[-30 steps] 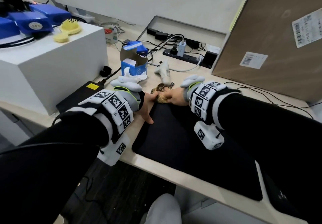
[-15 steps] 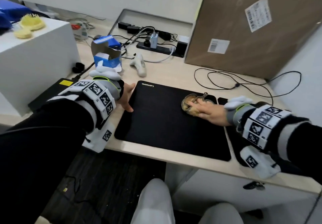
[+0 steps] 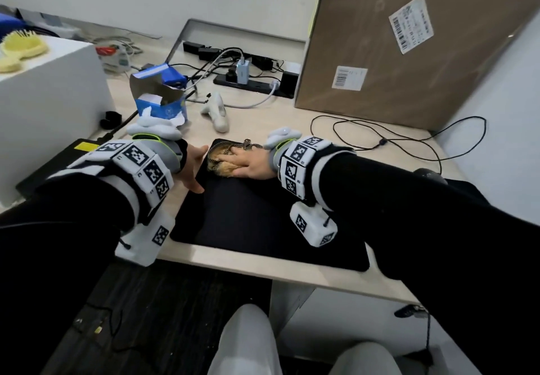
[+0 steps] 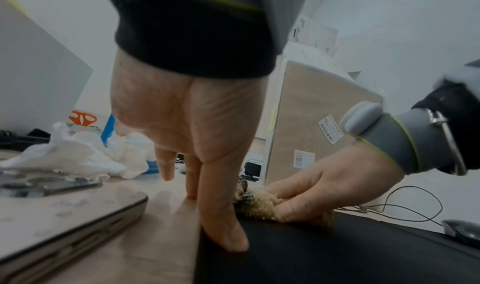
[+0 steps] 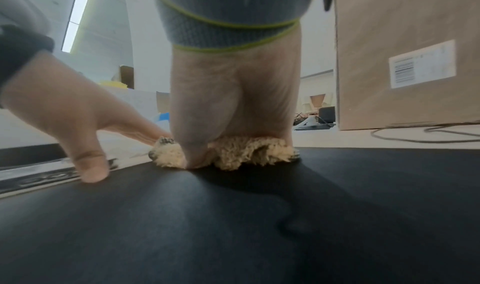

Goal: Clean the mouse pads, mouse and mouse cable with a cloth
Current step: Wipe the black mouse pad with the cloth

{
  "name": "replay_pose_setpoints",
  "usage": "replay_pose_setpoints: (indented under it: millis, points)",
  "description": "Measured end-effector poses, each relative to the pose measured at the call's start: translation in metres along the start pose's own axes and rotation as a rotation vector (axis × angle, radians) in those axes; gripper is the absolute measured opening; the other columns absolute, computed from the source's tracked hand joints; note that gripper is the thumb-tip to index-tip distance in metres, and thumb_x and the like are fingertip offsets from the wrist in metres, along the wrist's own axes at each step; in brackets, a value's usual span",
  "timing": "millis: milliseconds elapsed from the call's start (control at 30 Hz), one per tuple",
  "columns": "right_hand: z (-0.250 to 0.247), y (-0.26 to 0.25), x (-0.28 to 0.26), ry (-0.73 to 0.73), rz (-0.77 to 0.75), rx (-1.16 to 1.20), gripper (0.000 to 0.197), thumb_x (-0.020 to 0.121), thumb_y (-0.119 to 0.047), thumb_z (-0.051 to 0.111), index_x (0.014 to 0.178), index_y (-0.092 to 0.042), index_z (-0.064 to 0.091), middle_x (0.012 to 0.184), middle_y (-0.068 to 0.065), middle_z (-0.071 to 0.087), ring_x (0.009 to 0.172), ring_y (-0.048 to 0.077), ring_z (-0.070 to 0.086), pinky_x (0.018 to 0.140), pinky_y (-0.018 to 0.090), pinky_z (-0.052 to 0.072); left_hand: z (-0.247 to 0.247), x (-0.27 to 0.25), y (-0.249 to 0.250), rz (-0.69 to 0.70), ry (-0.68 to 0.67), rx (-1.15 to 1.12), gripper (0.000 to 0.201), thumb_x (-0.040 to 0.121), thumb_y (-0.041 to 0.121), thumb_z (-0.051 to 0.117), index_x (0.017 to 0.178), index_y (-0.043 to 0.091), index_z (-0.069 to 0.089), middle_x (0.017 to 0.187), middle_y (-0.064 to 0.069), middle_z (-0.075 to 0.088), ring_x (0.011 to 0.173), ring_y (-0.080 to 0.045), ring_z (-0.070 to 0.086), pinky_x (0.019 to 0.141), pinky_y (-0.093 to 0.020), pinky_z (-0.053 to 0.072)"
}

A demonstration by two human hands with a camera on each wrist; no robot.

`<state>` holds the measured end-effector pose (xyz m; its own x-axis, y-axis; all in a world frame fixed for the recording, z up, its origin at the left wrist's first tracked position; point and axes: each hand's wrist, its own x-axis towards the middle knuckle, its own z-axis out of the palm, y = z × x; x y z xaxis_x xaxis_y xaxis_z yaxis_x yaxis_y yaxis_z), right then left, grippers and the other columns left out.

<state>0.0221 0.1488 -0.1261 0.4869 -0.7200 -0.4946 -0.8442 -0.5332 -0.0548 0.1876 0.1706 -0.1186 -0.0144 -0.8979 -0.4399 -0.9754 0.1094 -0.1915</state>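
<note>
Mouse pad (image 3: 263,228), one fully seen: black, matte, flat rectangle with rounded corners, lying along the near edge of the pale wood-grain worktop (image 3: 292,120).

Left to right:
- White box (image 3: 52,97), one, smooth-sided, at the worktop's left end; yellow brush (image 3: 26,46) on top.
- Flat black device (image 3: 58,164), one, with a yellow label, beside the box.
- Blue carton (image 3: 163,103), one, torn open, crumpled white tissue spilling out.
- Left hand (image 3: 193,167), one: fingers (image 4: 223,227) straight and slightly apart, thumb tip pressing the pad's left edge, the others touching the worktop just beside it.
- Cloth (image 3: 222,161), one: tan, fluffy pile, checked trim, bunched at the pad's far left corner.
- Right hand (image 3: 251,161), one: laid flat on the cloth, fingers close together and bent over it, thumb tip pinning the fleece to the pad.
- White handle-shaped object (image 3: 217,111), one, behind the pad.
- Black power strip (image 3: 251,85), one, with plugs and cables.
- Cardboard box (image 3: 409,53), one, large, brown, with two white barcode labels.
- Mouse cable (image 3: 380,138), one, thin, black, looped loosely on the worktop, right of the hands.
- Mouse (image 4: 459,230), one, grey, rounded, at the far right on a second black pad, mostly hidden by the sleeve.
</note>
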Motion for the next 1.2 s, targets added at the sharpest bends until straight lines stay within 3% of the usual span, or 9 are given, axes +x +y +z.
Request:
replay_pose_setpoints:
  millis: [233,367,633,800,933,1033,1200]
  points:
    - [0.026,0.085,-0.061,0.083,0.233,0.074,0.056,0.101,-0.033,0.028,0.15,-0.025,0.003,0.159,0.015,0.0,0.147,0.032,0.005,0.118,0.034,0.001,-0.002,-0.002,0.001,-0.018,-0.023,0.009,0.109,0.075,0.052,0.068,0.152,0.022,-0.003,0.157,-0.007,0.023,0.143,-0.027,0.028,0.116,-0.036,0.028]
    - [0.059,0.126,-0.103,0.091,0.332,0.108,0.057,0.1,-0.033,0.028,0.15,-0.029,0.0,0.16,0.014,0.001,0.148,0.031,0.001,0.121,0.043,0.003,-0.005,-0.005,0.003,-0.014,-0.004,0.036,0.109,0.074,0.053,0.069,0.152,0.024,-0.001,0.156,-0.006,0.025,0.142,-0.026,0.03,0.115,-0.035,0.029]
    - [0.082,0.077,-0.137,0.096,0.309,0.147,0.057,0.1,-0.037,0.028,0.149,-0.035,-0.002,0.16,0.006,-0.006,0.146,0.037,-0.006,0.12,0.043,-0.004,-0.008,-0.008,0.004,-0.021,-0.016,0.035,0.108,0.075,0.052,0.068,0.153,0.022,0.0,0.157,-0.004,0.025,0.141,-0.025,0.032,0.115,-0.034,0.03]
    - [0.066,0.005,-0.113,0.065,0.046,-0.015,0.055,0.102,-0.03,0.025,0.15,-0.026,-0.001,0.159,0.013,-0.004,0.146,0.035,-0.003,0.118,0.038,-0.005,-0.004,-0.006,0.0,-0.008,0.001,-0.006,0.11,0.073,0.055,0.07,0.152,0.023,0.002,0.156,-0.004,0.027,0.141,-0.025,0.031,0.115,-0.037,0.03]
    - [0.052,-0.031,-0.079,0.059,-0.092,-0.088,0.052,0.102,-0.026,0.025,0.15,-0.027,0.004,0.159,0.013,0.001,0.145,0.039,0.005,0.118,0.039,-0.002,0.0,-0.008,0.001,-0.013,0.007,-0.008,0.103,0.077,0.053,0.067,0.153,0.023,0.003,0.157,-0.006,0.024,0.143,-0.025,0.029,0.115,-0.035,0.029]
    - [0.042,-0.028,-0.078,0.023,-0.109,-0.015,0.052,0.103,-0.021,0.027,0.15,-0.025,0.005,0.16,0.012,0.0,0.146,0.034,0.002,0.115,0.029,-0.004,-0.002,-0.012,0.006,-0.011,0.023,0.032,0.1,0.08,0.051,0.064,0.153,0.021,0.003,0.157,-0.008,0.025,0.142,-0.025,0.03,0.115,-0.032,0.03]
    - [0.044,0.02,-0.101,0.107,0.036,0.075,0.055,0.101,-0.018,0.032,0.15,-0.02,0.007,0.159,0.015,0.005,0.147,0.027,0.007,0.116,0.028,0.002,-0.004,-0.012,0.008,-0.032,0.023,0.004,0.101,0.079,0.049,0.066,0.153,0.02,0.005,0.158,-0.008,0.021,0.144,-0.025,0.028,0.116,-0.033,0.029]
